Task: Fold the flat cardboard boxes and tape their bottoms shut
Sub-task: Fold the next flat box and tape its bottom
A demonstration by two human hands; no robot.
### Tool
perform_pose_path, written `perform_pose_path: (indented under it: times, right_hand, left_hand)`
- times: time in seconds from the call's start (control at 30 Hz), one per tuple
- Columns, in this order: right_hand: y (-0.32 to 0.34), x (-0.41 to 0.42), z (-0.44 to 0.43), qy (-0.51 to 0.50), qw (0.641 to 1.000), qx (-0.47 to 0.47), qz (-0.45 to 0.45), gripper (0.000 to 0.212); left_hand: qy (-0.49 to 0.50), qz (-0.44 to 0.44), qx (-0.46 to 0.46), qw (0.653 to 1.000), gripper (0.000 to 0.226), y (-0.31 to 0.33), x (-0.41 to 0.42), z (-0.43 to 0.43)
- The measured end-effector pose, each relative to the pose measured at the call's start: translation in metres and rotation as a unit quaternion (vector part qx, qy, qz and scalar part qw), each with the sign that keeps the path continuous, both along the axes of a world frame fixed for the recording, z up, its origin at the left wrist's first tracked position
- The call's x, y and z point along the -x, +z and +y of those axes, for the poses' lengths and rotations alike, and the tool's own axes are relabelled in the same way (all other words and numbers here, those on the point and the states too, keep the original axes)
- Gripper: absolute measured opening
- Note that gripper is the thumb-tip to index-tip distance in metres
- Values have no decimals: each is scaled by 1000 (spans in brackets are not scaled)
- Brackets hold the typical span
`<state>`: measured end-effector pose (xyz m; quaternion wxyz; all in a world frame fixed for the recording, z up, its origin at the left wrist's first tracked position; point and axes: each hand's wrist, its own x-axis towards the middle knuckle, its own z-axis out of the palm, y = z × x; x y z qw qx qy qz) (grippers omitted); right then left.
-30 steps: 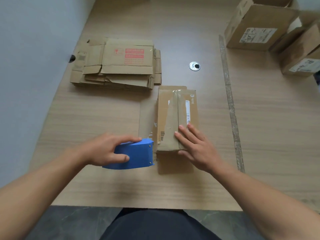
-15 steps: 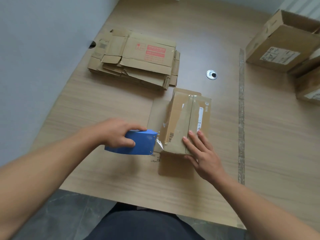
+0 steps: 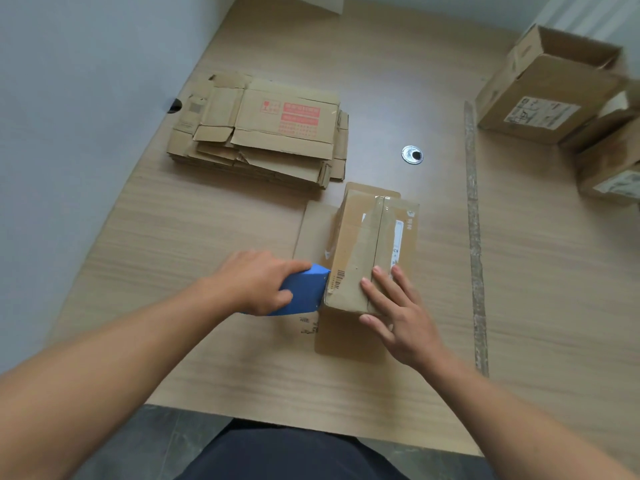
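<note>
Head view, rectangular cardboard box [image 3: 358, 252], wedge-shaped blue dispenser [image 3: 305, 289]

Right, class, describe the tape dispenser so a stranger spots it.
On the wooden table, find the nearest cardboard box. Against its left side, the left hand grips the tape dispenser. It alone is blue among brown cardboard.

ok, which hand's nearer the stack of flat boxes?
Left. The left hand, gripping the blue tape dispenser, is on the near side of the stack; the right hand presses the folded box, farther right.
</note>
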<state>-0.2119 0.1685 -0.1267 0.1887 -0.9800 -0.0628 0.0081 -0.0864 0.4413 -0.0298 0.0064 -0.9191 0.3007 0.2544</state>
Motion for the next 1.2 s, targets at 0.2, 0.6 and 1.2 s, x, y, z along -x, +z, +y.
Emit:
perform_pose_path:
  times: [0.2, 0.6, 1.2]
  right_hand:
    - [6, -2, 8, -32, 998, -40, 31, 72]
    - [52, -18, 61, -131, 986, 81, 64, 75]
    - [30, -30, 112, -246, 965, 81, -34, 62]
  left_hand:
    - [10, -53, -13, 998, 58, -5, 17, -4]
    - [52, -67, 32, 996, 57, -8, -1, 11]
    - [103, -44, 112, 987, 57, -5, -19, 64]
